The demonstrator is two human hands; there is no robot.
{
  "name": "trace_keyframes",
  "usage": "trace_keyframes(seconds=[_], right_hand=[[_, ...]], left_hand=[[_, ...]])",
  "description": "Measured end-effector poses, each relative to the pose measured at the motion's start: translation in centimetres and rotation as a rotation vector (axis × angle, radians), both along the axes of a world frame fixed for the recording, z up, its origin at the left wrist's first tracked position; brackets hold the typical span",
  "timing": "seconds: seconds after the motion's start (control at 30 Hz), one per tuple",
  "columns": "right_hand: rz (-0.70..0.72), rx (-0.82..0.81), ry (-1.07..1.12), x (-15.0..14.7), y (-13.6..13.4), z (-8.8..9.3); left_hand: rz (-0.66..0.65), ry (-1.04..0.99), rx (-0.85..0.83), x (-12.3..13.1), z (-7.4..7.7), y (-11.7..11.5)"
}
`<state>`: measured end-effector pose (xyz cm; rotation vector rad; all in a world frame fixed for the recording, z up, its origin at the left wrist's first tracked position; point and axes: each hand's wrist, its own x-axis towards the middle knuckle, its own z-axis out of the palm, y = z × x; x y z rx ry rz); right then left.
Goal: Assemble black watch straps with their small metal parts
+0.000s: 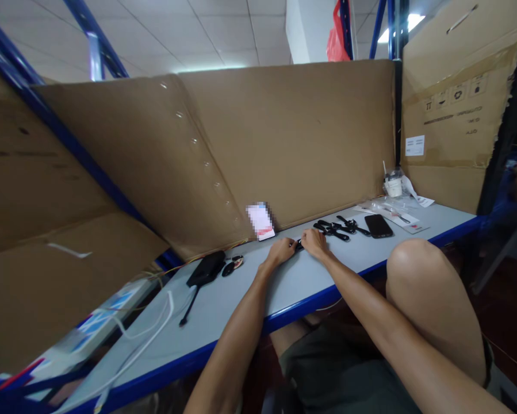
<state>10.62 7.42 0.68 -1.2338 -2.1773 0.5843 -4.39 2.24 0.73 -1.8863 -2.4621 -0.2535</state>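
Observation:
My left hand (283, 250) and my right hand (314, 242) meet over the grey tabletop, fingers closed on a small dark object (299, 245) between them. Only a black, partly shiny piece of it shows, so its kind is unclear. Just beyond my right hand lies a loose group of black strap-like pieces (333, 229) with shiny parts, too small to name surely. A black phone (378, 226) lies flat to their right. Behind my left hand, a lit phone (260, 221) with a blurred screen leans against the cardboard.
A black box-like device (207, 268) with a short cable and small dark items (233, 265) lie on the left. White cables (154, 325) cross the table (241, 299) near a power strip (98, 322). Clear plastic bags and a white cup (393, 185) stand back right. Cardboard panels (293, 138) enclose the table.

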Motion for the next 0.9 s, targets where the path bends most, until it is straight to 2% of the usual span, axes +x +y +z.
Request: trace_keyframes(seconds=[0.27, 0.53, 0.73, 0.9], right_hand=[[0.145, 0.036, 0.061, -0.21, 0.32, -0.53], [0.008, 0.04, -0.02, -0.03, 0.18, -0.22], [0.118, 0.035, 0.041, -0.24, 0.52, -0.55], [0.052, -0.017, 0.095, -0.53, 0.84, -0.72]], left_hand=[[-0.006, -0.029, 0.018, -0.44, -0.21, 0.13], [-0.028, -0.02, 0.003, -0.35, 0.11, 0.07], [-0.042, -0.026, 0.02, -0.2, 0.19, -0.09], [-0.037, -0.043, 0.019, -0.15, 0.09, -0.2]])
